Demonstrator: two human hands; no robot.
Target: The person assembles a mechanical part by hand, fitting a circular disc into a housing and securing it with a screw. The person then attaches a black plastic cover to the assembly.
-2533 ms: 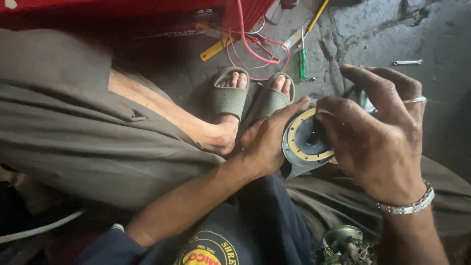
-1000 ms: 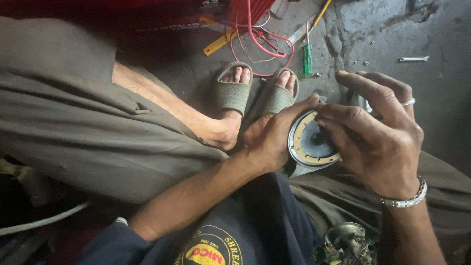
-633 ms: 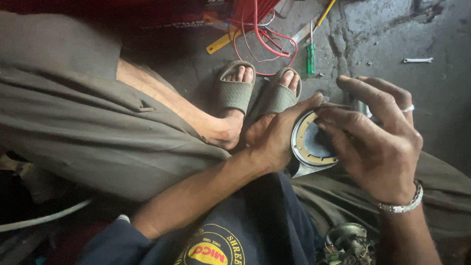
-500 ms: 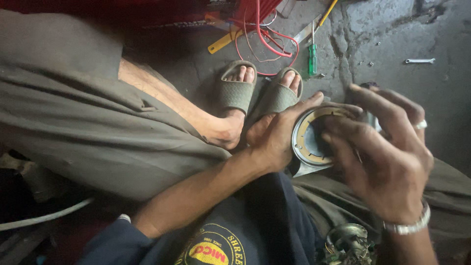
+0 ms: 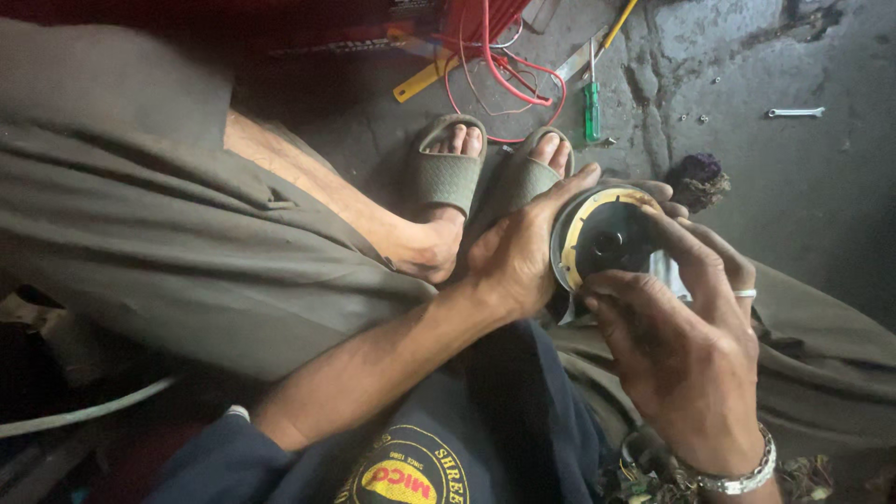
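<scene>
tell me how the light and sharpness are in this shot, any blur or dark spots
Head view: soft, even daylight on the grey floor at upper right, no hard glare; the round part and both hands, left and right, are fairly sharp; the lower left corner sinks into deep shadow, detail lost there; the screwdriver and wires at the top look slightly soft.

place: floor workshop | signs: screwdriver, spanner, red wires, stained concrete floor
</scene>
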